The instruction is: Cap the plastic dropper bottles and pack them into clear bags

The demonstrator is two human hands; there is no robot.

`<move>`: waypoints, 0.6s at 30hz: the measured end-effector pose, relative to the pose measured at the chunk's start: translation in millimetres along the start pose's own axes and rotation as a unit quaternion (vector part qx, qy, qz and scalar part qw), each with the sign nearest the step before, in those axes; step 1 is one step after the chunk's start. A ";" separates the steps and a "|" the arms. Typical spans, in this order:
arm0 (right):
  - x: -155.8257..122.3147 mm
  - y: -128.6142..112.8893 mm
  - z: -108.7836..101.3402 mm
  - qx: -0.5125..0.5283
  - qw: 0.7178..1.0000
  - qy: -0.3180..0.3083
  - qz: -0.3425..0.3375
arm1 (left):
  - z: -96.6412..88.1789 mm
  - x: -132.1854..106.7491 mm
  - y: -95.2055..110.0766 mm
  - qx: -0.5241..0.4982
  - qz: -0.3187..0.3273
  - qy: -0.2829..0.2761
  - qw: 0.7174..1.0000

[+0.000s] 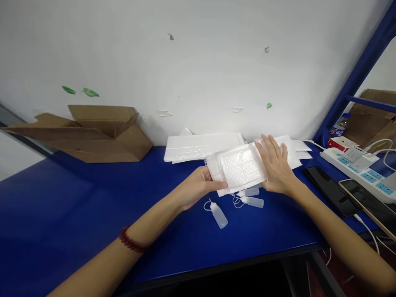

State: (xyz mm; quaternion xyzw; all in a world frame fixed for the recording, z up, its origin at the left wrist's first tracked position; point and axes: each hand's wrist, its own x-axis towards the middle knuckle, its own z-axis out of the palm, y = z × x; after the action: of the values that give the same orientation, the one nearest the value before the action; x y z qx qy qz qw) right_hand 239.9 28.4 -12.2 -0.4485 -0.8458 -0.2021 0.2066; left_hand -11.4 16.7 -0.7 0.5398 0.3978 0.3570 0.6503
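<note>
A white bubble mailer (pixel 243 168) is held tilted above the blue table. My left hand (pixel 201 185) pinches its left end, thumb on top and fingers underneath. Across the mailer's right end lies my right hand (pixel 275 167), its fingers stretched and apart; its thumb is hidden. Below the mailer, a small translucent squeeze bottle (pixel 219 215) with a white cap and a thin looped strap lies on the table. Two more such bottles, one in front (pixel 253 201) and one partly covered (pixel 250 192), lie to its right. Behind my hands is a stack of white mailers (pixel 201 146).
An open cardboard box (pixel 105 142) stands at the back left against the wall. On the right are a white power strip (pixel 355 169) with cables, a black phone (pixel 331 189) and a second phone (pixel 371 202). The blue table's (pixel 247 251) front edge runs below my hands.
</note>
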 end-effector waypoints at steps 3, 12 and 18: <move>-0.9 -17.6 -11.6 0.016 0.999 -0.015 -0.047 | 6.6 -2.7 -2.4 0.038 0.021 -0.022 0.999; -3.0 -19.8 -12.8 0.042 0.996 -0.057 -0.060 | 2.3 -0.3 -6.0 0.074 0.067 -0.053 0.994; -2.8 -22.4 -14.5 0.048 0.994 -0.054 -0.083 | 3.8 -2.4 -3.4 0.100 0.043 -0.041 0.993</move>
State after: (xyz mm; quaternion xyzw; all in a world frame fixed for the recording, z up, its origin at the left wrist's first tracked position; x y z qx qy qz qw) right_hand 225.0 7.3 -5.1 -0.3765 -0.8987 -0.1533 0.1644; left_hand -8.8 12.3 -3.4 0.6328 0.3809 0.3212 0.5927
